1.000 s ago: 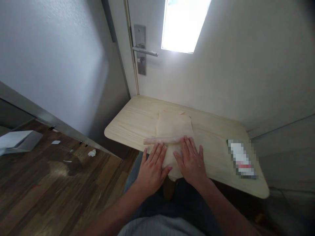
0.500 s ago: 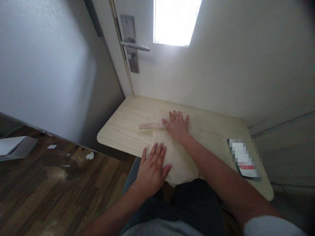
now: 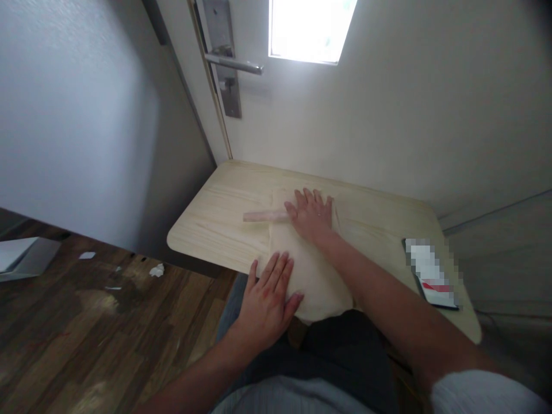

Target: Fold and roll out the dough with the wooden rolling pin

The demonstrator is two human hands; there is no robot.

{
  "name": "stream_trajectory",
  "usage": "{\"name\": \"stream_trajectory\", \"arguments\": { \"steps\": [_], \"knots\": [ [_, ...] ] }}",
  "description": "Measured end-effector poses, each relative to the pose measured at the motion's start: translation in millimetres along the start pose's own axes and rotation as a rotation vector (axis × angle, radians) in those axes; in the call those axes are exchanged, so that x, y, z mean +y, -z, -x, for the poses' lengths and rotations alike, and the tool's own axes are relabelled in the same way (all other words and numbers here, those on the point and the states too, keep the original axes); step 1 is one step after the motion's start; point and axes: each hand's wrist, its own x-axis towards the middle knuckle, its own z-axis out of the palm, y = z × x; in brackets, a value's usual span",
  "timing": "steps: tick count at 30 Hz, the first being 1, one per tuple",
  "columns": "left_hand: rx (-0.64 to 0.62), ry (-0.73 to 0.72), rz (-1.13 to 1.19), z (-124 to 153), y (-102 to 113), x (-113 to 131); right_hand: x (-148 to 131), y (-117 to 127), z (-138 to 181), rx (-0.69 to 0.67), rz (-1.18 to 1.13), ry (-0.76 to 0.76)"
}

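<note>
A soft cream-coloured sheet (image 3: 310, 276) lies on the small wooden table (image 3: 215, 213), its near end hanging a little over the front edge. I cannot tell its material. My right hand (image 3: 311, 215) lies flat and open on the sheet's far part, fingers spread. Under that hand a pale pinkish stick or flat strip (image 3: 261, 217) lies crosswise; its left end sticks out beyond the sheet and its right end is hidden. At the sheet's near left edge my left hand (image 3: 267, 293) rests open, fingers stretched out and thumb on the sheet.
A phone-like flat object (image 3: 431, 273), partly blurred out, lies at the table's right end. A door with a metal handle (image 3: 237, 63) and a bright window stands behind the table. On the wooden floor at left are crumpled paper (image 3: 157, 270) and a white box (image 3: 26, 256).
The view has shifted slightly. My right hand's fingers look a little more bent on the sheet. The left hand stays nearly where it was.
</note>
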Motion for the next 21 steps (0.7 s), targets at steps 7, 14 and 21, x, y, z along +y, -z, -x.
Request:
{"name": "stream_trajectory", "arguments": {
  "steps": [7,14,21],
  "knots": [
    [0.011,-0.002,0.015,18.0,3.4,2.3,8.3,7.5,80.0,0.063,-0.025,0.123],
    [0.027,0.017,-0.010,22.7,6.1,9.1,28.2,11.2,95.2,0.073,-0.131,0.194],
    [0.040,0.043,-0.016,22.0,9.9,13.1,48.6,19.3,97.1,0.162,-0.191,0.271]
  ]
}}
